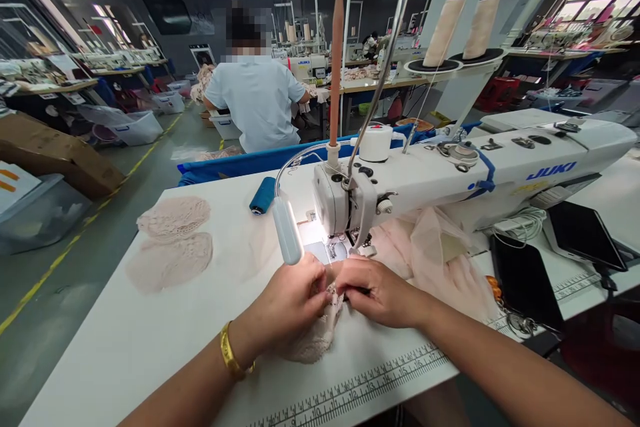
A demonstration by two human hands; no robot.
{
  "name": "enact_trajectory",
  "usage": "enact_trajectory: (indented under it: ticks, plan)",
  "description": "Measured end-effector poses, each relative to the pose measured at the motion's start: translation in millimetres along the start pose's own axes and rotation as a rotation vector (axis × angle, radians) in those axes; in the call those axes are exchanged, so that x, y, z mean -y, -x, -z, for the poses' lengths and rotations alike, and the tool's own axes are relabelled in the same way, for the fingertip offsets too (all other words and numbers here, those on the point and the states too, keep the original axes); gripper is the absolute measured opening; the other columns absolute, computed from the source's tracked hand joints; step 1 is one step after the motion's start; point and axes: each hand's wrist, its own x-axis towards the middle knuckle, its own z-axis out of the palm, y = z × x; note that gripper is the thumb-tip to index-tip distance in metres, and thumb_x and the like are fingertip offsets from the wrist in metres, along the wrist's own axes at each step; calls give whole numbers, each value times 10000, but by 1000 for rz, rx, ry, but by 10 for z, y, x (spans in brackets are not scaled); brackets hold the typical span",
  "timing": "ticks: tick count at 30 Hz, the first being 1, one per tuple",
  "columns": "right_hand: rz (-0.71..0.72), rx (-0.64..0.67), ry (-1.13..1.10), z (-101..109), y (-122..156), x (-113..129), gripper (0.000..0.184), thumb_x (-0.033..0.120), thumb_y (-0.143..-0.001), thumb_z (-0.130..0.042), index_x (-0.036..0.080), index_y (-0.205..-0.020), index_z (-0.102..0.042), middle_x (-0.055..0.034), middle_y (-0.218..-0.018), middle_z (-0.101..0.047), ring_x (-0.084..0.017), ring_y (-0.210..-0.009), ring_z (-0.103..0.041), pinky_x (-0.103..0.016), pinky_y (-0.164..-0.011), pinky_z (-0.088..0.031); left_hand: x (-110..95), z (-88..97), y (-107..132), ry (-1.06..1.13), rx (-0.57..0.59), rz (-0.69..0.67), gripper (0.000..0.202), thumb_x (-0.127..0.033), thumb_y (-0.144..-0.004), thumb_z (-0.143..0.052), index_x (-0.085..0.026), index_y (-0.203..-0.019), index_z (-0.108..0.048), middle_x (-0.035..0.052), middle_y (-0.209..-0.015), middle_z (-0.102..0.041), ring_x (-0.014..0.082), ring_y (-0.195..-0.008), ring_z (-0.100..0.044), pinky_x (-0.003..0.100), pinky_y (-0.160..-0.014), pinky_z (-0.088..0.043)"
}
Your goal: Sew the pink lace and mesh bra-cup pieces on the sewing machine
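Note:
Both hands are close together in front of the needle area of a white sewing machine (415,173). My left hand (297,287) pinches the edge of a pale pink lace piece (315,337), which hangs below the fingers on the tabletop. Right beside it, my right hand (380,290) has its fingers closed on the same lace, thumb and fingertips pressed together. A small dark thing shows under the right fingers, too hidden to name. The lit lamp head (287,230) stands just behind the left hand. Sheer pink fabric (435,247) lies bunched right of the needle.
Two lace cups (173,247) lie on the table's left part. A blue thread spool (263,195) rests behind the lamp. To the right are a black phone (525,280), a coiled white cable (520,225) and a tablet-like device (585,233). A person (255,93) sits ahead, back turned.

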Motion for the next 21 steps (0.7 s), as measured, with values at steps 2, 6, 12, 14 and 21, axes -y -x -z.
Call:
enact_trajectory:
  ticks: [2, 6, 12, 14, 21]
  plan:
    - [-36, 5, -10, 10, -9, 14, 157, 130, -911, -500, 213, -812, -588, 11, -762, -588, -170, -740, -524, -302, -720, -420, 64, -59, -23, 141, -18, 61, 171, -270, -890, -553, -218, -750, -469, -17, -789, -608, 172, -724, -560, 282, -642, -413]
    - [-80, -39, -4, -37, -5, 1, 179, 255, -954, -581, 214, -782, -555, 13, -763, -587, -167, -736, -529, -308, -731, -420, 91, -94, -19, 362, -52, 109, 45, -241, -895, -537, -230, -878, -497, -35, -851, -644, 154, -720, -573, 265, -650, -439]
    - [-180, -71, -24, -92, 12, 4, 84, 178, -929, -611, 227, -925, -544, 18, -834, -641, -159, -758, -589, -290, -726, -443, 90, -61, -34, 380, 64, 173, 279, -374, -869, -672, -234, -1095, -588, -49, -777, -593, 174, -719, -579, 251, -599, -413]
    - [-231, -68, -76, -77, 8, 23, 118, 166, -922, -607, 231, -993, -539, 28, -823, -638, -150, -736, -601, -271, -694, -454, 106, -67, -39, 406, 52, 216, 193, -390, -878, -664, -218, -943, -606, -56, -714, -561, 157, -673, -539, 241, -576, -380]
    - [-291, -136, -95, -75, -7, 50, 111, 154, -897, -589, 230, -976, -574, 20, -796, -627, -159, -730, -597, -264, -637, -451, 113, -143, -31, 477, -16, 172, 271, -451, -941, -604, -213, -885, -720, -14, -771, -628, 171, -740, -560, 257, -661, -428]
